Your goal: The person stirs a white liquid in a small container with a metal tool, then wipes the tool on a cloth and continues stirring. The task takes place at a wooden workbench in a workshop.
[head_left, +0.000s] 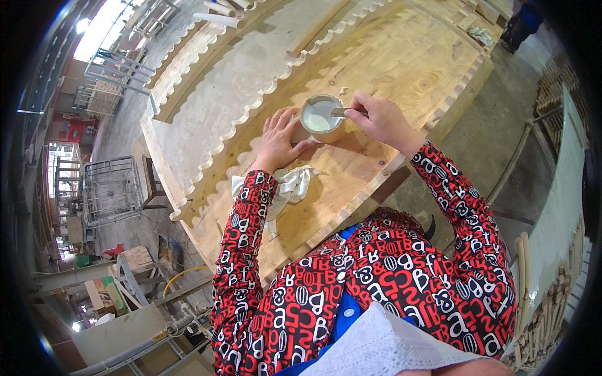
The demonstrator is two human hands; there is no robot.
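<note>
A round tub of whitish paste or liquid (321,117) rests on the plywood panel (301,222) in front of me. Against the tub's left side lies my left hand (280,139), fingers spread and touching its wall. My right hand (379,119) is closed in a pinch on a small flat scraper (342,112), whose end reaches over the tub's rim. A crumpled white cloth (295,186) lies on the panel beneath my left wrist. How far the scraper dips into the contents is hard to make out.
Wooden strips with scalloped edges (263,94) run across the far side of the panel. Metal frames (113,182) and a bench with boards stand at the left. A pale sheet (555,207) and stacked wood pieces (545,332) are at the right. Another person's legs (517,31) show at the far right.
</note>
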